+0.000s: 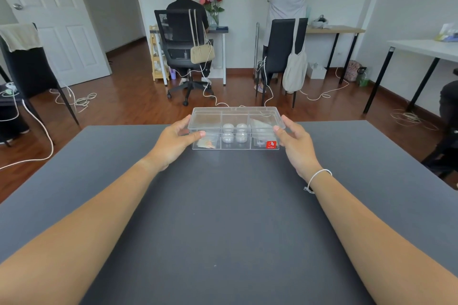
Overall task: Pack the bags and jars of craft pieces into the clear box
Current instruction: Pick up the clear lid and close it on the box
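Observation:
The clear box stands near the far edge of the grey table, its clear lid on top. Inside, two small clear jars stand side by side in the middle compartment. A bag of orange pieces lies in the left compartment, and a clear bag leans in the right one. A red sticker marks the box's front right corner. My left hand grips the left end of the box, thumb on the lid's edge. My right hand grips the right end.
Beyond the table's far edge, a person sits on a black office chair and another stands behind a black chair. White cables trail over the wooden floor. A white table stands at the right.

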### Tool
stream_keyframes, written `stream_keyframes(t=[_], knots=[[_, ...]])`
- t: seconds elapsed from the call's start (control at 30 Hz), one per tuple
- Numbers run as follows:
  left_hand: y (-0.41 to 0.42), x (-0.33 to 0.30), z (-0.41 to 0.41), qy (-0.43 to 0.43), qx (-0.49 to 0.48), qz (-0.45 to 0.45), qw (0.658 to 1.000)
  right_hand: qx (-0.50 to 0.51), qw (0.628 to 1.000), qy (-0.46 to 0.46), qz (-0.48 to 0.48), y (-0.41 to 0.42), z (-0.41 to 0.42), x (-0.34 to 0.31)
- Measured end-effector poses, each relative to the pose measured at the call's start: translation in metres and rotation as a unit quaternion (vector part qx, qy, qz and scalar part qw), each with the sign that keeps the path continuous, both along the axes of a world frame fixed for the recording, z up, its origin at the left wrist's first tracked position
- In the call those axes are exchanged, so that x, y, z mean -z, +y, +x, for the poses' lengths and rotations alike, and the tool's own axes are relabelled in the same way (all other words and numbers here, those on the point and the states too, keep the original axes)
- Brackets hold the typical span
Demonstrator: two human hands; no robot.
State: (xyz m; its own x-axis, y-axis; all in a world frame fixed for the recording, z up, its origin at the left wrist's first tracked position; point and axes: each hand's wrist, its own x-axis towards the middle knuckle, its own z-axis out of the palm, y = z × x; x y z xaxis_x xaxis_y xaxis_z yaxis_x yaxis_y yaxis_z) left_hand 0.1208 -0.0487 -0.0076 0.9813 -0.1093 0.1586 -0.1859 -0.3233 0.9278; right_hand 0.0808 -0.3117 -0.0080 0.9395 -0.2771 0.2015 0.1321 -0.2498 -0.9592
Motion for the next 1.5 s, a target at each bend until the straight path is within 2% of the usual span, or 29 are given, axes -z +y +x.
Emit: stream_keyframes(t=[0.73,0.93,1.5], knots=[[-0.001,-0.008,0.009,0.022,0.019,-0.046,0.999,0.02,1.0,0.021,-0.009,0.001,0.005,-0.004],[0.003,-0.005,0.011,0.042,0.014,-0.04,0.998,0.02,0.999,0.036,-0.007,0.001,0.007,-0.003],[0.003,0.009,0.003,0.024,-0.004,-0.021,0.999,0.007,0.999,0.024,-0.02,0.0,0.003,0.001]])
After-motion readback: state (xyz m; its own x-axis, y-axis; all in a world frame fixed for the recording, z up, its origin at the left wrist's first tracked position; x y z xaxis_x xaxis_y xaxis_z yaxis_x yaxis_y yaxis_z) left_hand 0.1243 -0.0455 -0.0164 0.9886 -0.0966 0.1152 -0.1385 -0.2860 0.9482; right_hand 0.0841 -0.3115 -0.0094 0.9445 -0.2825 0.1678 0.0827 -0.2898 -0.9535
